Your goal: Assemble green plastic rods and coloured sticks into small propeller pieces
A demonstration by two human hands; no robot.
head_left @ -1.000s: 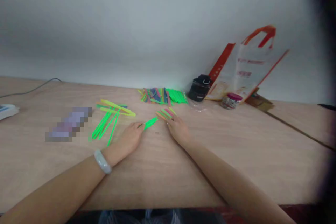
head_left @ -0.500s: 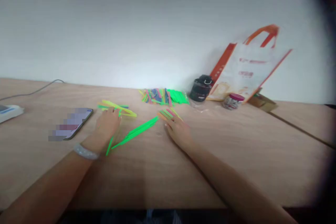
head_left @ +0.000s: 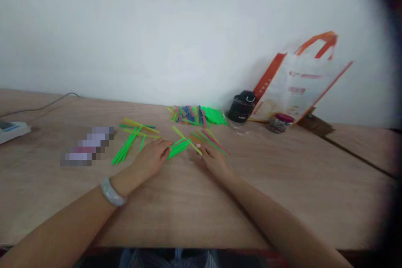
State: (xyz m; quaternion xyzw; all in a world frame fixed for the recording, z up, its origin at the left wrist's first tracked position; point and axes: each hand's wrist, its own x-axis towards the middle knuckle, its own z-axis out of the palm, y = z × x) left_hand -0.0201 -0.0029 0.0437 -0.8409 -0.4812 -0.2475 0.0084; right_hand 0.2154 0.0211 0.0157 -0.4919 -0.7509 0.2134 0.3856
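My left hand (head_left: 153,155) is closed over the near end of a bundle of thin green sticks (head_left: 179,148), its fingertips curled in. Facing it, my right hand (head_left: 215,162) pinches a yellow stick (head_left: 178,132) that crosses the far end of that bundle. Under and beyond the right fingers lie pink, orange and green sticks (head_left: 211,136). Left of my left hand, a fan of green sticks (head_left: 125,147) rests on the table, with yellow sticks (head_left: 133,123) across its top.
Along the wall lie a packet of multicoloured sticks (head_left: 188,115), a black bottle (head_left: 241,106), a jar with a dark pink lid (head_left: 281,123) and a white and orange bag (head_left: 298,83). A blurred-out phone (head_left: 89,144) and a white device (head_left: 14,132) are at the left.
My left hand has moved right, from the yellow sticks to the green bundle, leaving fanned green sticks behind. A yellow stick now shows at my right hand, which has stayed nearly in place.
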